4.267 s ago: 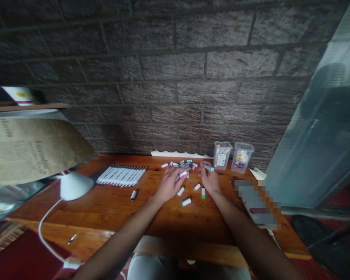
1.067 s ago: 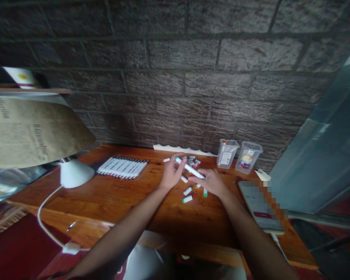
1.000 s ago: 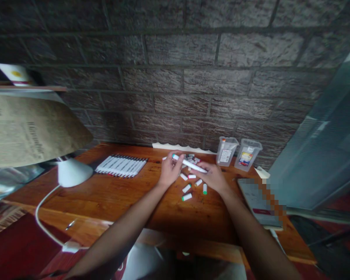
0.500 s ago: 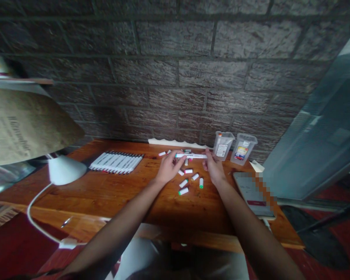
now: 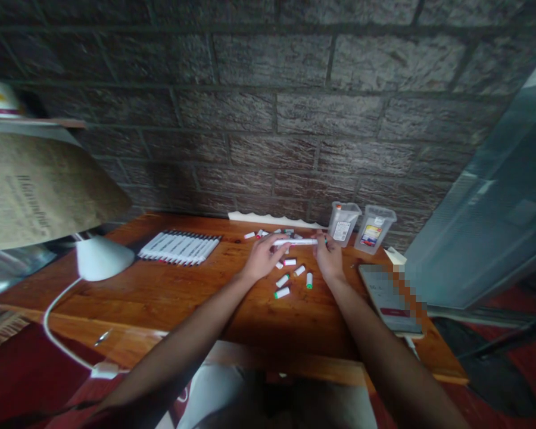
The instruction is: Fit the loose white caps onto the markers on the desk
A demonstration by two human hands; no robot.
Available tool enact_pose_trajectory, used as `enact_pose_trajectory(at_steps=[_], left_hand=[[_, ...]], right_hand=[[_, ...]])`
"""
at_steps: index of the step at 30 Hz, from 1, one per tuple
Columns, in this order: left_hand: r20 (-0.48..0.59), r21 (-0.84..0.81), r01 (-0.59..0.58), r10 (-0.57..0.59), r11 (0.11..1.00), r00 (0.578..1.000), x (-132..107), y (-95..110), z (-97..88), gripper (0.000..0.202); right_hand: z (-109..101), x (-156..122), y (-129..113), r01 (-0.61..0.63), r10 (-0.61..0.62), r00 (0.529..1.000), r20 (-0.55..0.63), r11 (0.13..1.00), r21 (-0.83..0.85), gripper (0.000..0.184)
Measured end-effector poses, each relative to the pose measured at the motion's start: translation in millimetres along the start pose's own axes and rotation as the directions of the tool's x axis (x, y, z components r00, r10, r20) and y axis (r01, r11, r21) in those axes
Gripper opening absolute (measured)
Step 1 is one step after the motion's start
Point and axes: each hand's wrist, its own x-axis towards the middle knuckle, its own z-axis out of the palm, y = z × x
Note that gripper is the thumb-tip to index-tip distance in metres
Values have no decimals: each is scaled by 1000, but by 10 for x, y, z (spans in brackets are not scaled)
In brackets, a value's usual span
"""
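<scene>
A white marker [image 5: 301, 242] lies level across the gap between my two hands, above the tabletop. My left hand [image 5: 264, 257] pinches its left end with thumb and fingers. At its right end, the fingers of my right hand [image 5: 329, 255] close round it, and a small teal part shows there. Loose white marker caps with coloured ends are scattered below and behind the hands, among them a green-ended cap [image 5: 282, 292], another green-ended cap [image 5: 309, 280] and a pink-ended cap [image 5: 290, 262]. Some caps are partly hidden by my hands.
A row of white markers [image 5: 181, 248] lies side by side on the wooden table [image 5: 187, 304]. Two clear plastic containers [image 5: 375, 229] stand by the brick wall at the right. A tablet [image 5: 388, 298] lies near the right edge. The lamp [image 5: 102, 259] stands at the left.
The teal part that showed at the marker's left end now appears at the right, by my right hand. My left fingers have shifted along the marker's left end.
</scene>
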Motion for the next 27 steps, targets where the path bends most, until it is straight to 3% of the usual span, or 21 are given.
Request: enact_pose_trajectory(at_steps=[3,8,16,20,27], left_hand=[[21,-10,-10,10,1000,1000,-4,-5,3,26],[54,10,12,-13,1000,998,-6,33,7,28],[-34,3,66,-65,998,997,8,67,-7,28],[-90,-33,160,-162,987,983,19,49,6,31],[-160,-96,219,-232,971,960,27,52,-36,36]], right_hand=[[-12,-4,-17,36,-36,999,5,999,-4,51],[-20,25,27,-10,10,1000,-1,998,60,52],[-14,74,88,-124,133,991,-30,970,208,56],[-14,67,108,-94,99,995,-25,983,158,56],[-1,29,89,-21,22,1000,-16,996,84,55]])
